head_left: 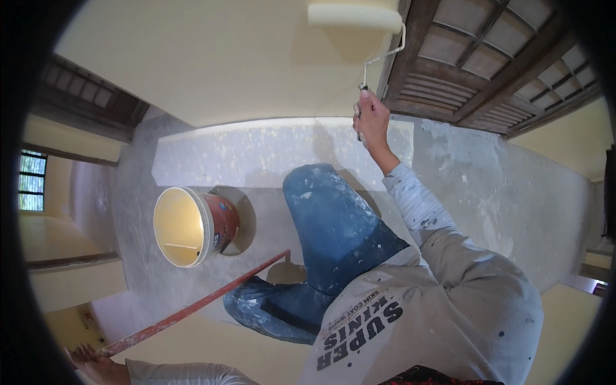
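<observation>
Right hand [372, 119]: fingers are closing around the dark handle of a paint roller with a cream, cylindrical sleeve [355, 18] on a bent wire frame. The sleeve is lying beyond this hand and slightly to its left, its long axis running left to right across the cream wall [237, 61]; wall contact I cannot tell. Its right end is sitting near the brown wooden door frame [410, 61]. Left hand [102, 367], much farther off, is meeting a long red pole [199, 305]; grip I cannot tell.
</observation>
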`<action>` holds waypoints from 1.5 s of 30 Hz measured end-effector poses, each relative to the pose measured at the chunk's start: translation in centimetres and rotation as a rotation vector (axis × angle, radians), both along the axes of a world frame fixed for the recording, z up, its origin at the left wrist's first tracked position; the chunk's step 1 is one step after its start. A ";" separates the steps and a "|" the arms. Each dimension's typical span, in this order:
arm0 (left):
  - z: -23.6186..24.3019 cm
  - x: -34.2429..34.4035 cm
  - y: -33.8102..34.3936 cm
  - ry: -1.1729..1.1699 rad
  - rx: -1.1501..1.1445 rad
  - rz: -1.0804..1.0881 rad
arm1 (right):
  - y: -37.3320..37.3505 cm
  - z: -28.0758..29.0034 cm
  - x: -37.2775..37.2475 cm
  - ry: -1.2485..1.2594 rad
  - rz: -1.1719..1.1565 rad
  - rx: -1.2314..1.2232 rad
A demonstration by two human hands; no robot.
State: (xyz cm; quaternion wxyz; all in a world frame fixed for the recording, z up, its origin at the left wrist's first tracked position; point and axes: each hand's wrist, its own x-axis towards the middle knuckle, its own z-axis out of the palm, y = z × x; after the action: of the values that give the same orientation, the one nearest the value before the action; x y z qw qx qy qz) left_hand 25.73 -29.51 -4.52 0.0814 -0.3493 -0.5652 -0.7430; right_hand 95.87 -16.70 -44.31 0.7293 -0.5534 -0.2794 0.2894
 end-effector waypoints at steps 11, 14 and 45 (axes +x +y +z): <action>0.2 0.7 0.1 0.014 0.014 0.030 | -4.0 -13.8 -1.2 0.269 0.047 -0.253; -0.1 0.9 0.5 0.013 0.018 0.033 | -3.3 -12.5 -0.3 0.185 0.017 -0.212; -0.3 0.5 -0.7 0.006 -0.062 0.049 | -3.6 -30.7 3.2 0.235 0.064 -0.487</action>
State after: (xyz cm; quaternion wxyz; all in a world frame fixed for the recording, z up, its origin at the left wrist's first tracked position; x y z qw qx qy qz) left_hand 26.28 -30.23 -4.82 0.0905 -0.3398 -0.5960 -0.7219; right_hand 99.12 -20.26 -74.98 0.5925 -0.6660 -0.1324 0.4334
